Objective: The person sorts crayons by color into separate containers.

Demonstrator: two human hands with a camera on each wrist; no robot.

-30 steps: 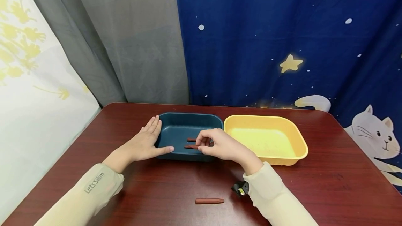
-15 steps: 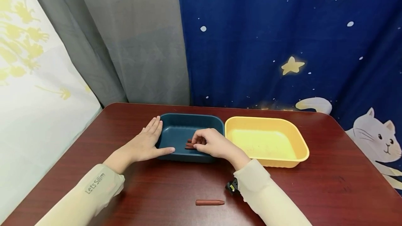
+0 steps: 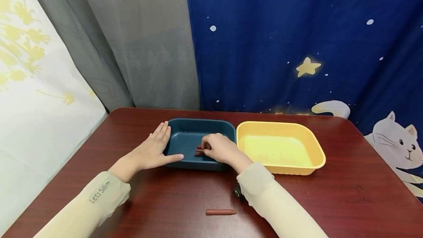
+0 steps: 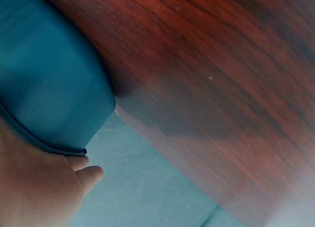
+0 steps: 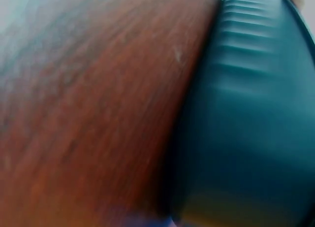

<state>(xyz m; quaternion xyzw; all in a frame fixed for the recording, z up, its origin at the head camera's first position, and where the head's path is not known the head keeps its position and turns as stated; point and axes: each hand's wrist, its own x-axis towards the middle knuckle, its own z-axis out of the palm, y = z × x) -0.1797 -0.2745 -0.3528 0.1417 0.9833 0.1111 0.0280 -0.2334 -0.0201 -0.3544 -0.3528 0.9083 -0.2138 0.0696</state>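
Note:
A dark teal tray stands at the back middle of the table. My left hand lies on its left end, fingers straight along the rim and thumb stretched over the front rim. In the left wrist view that hand touches the tray's edge. My right hand reaches into the tray, thumb and fingertips pinching a reddish-brown crayon-like stick, mostly hidden by the fingers. Similar sticks lie close by it on the tray floor. Only the tray's outer wall shows up close in the right wrist view.
A yellow tray stands right beside the teal one. Another reddish-brown stick with a tapered tip lies near the table's front. Behind the table hang grey and blue curtains.
My right hand has shifted slightly left inside the teal tray, bringing a stick among those lying there, then lifting a little. The forearm has swung left. My left hand has stayed put.

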